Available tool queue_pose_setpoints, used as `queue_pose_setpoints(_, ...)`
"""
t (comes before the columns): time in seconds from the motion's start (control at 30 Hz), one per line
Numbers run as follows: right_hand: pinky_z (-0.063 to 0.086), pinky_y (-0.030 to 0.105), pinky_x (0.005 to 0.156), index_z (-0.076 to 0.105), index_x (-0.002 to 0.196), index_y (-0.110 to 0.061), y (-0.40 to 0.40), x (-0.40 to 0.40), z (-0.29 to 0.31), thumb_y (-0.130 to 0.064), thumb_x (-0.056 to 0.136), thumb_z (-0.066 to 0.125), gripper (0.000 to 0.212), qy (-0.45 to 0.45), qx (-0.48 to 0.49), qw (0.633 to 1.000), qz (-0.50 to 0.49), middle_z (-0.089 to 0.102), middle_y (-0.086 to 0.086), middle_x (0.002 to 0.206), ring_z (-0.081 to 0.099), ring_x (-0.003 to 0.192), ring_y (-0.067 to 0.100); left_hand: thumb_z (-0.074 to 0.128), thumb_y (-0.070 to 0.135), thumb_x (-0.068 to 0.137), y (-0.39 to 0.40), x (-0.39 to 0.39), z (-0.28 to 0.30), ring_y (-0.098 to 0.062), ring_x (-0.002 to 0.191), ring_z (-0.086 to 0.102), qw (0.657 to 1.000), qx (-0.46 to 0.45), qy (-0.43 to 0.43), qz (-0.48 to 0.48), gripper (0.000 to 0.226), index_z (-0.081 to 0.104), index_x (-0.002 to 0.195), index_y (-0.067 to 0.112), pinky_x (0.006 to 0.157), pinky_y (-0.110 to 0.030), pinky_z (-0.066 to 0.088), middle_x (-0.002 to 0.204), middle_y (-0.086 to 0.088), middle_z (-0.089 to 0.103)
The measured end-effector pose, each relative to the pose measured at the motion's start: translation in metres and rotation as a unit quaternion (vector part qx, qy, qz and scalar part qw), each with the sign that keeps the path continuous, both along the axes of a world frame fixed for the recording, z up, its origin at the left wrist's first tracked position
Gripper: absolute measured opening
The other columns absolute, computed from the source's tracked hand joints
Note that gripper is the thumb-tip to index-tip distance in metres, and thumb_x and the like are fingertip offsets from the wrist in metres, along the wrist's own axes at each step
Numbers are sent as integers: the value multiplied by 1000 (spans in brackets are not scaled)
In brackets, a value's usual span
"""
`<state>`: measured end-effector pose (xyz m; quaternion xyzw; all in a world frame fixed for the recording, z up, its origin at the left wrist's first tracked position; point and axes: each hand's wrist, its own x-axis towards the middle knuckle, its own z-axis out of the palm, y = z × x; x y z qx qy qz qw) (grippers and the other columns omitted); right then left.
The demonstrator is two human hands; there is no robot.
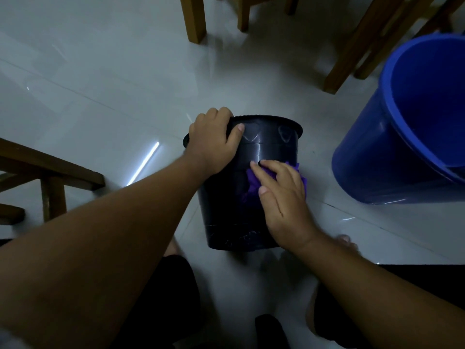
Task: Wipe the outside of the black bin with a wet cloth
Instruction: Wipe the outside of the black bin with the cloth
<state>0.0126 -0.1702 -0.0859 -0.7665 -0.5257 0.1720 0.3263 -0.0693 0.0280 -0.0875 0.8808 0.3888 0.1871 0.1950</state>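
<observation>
The black bin [266, 149] lies tipped on the pale tiled floor, its rim pointing away from me and its base toward me. My left hand [214, 142] grips the rim at the bin's upper left, thumb on the outer wall. A purple cloth [251, 181] is pressed flat against the bin's side under my right hand [281, 195], whose fingers are spread over it. Most of the cloth is hidden beneath that hand.
A large blue bucket [392, 152] stands close by on the right. Wooden chair legs [193, 18] rise at the top, and another wooden frame [50, 177] sits at the left. My knees in dark shorts [161, 298] are below the bin.
</observation>
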Motion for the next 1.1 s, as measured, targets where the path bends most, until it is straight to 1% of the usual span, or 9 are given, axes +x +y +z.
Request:
queue_pose_setpoints(0.07,17,31,118,50,145,-22,2,0,-1,-34,96,33,53,-8,-5,1000,-6,46,-2,142,31,135,18,42,45,92,1,-2,0,-34,89,49,1000,-3,1,2,37,53,102,11,77,-43,40,99,-12,56)
queue_pose_setpoints(0.2,27,39,112,47,144,-21,8,4,-3,-40,89,47,59,-50,-45,998,-16,44,-1,138,34,130,19,42,46,92,1,-3,1,-34,89,49,1000,-1,9,0,37,53,102,12,77,-42,39,99,-11,56)
queue_pose_setpoints(0.37,37,44,101,56,127,-20,12,10,-2,-42,82,56,50,-107,-35,993,-26,49,1,124,39,116,21,44,45,93,-2,4,1,-35,90,50,1000,15,12,0,36,54,102,12,78,-43,38,99,-11,57)
queue_pose_setpoints(0.5,39,46,94,58,117,-19,14,15,-1,-41,77,63,46,-150,-17,988,-33,51,3,114,41,107,22,43,45,93,-3,8,1,-34,90,51,999,27,15,-8,36,54,104,12,78,-43,38,100,-11,57)
queue_pose_setpoints(0.67,37,36,87,58,113,-21,23,20,1,-48,70,66,52,-136,-24,990,-23,48,0,107,41,102,22,41,47,93,-1,5,-1,-34,92,50,1000,24,14,-4,38,53,105,13,81,-46,41,102,-10,56)
queue_pose_setpoints(0.77,38,38,83,57,102,-22,27,21,2,-50,67,66,45,-141,-31,989,-32,46,-4,101,42,98,20,41,47,93,-1,7,-1,-33,91,50,999,30,16,-3,39,53,106,13,80,-45,41,102,-10,56)
queue_pose_setpoints(0.93,35,37,79,47,90,-25,31,23,4,-50,67,63,38,-152,-52,986,-41,44,-7,93,41,91,19,41,49,93,1,10,1,-33,89,51,999,34,27,-11,38,53,103,14,79,-46,42,99,-8,57)
queue_pose_setpoints(1.0,36,37,80,46,88,-25,33,26,7,-50,67,61,36,-143,-59,987,-39,44,-8,91,41,90,18,43,50,92,5,12,5,-31,86,52,999,17,25,-24,37,53,99,15,77,-44,41,94,-6,58)
queue_pose_setpoints(1.1,40,39,82,53,92,-24,33,31,10,-51,70,58,35,-117,-62,991,-37,48,-6,93,43,93,18,52,49,87,12,13,17,-25,83,54,996,-62,11,-60,34,55,96,17,74,-38,42,88,2,56)
